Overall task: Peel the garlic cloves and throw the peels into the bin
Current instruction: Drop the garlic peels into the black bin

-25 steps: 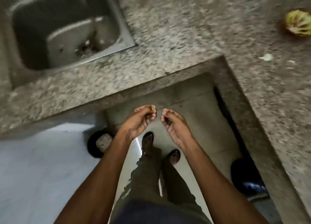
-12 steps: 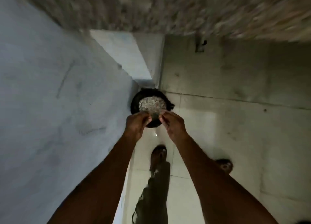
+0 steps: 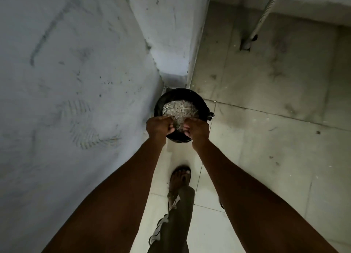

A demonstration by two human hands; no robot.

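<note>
Below, pale glossy floor tiles [image 3: 266,138] with dark grout lines, scuffed and stained. At left, a rough whitewashed wall [image 3: 66,81] with smudges and a ribbed print; it steps out in a square pillar [image 3: 169,34]. A corrugated metal hose [image 3: 266,11] runs down to the floor at upper right. Round black bin [image 3: 197,100] stands in the corner where wall meets floor, holding a heap of pale, dry, shredded waste [image 3: 178,110]. Left hand [image 3: 158,128] and right hand [image 3: 197,130] hover over the bin's near rim, fingers curled inward, close together; grip contents cannot be made out, no peels discernible. One sandalled foot [image 3: 180,176] on the tiles.
</note>
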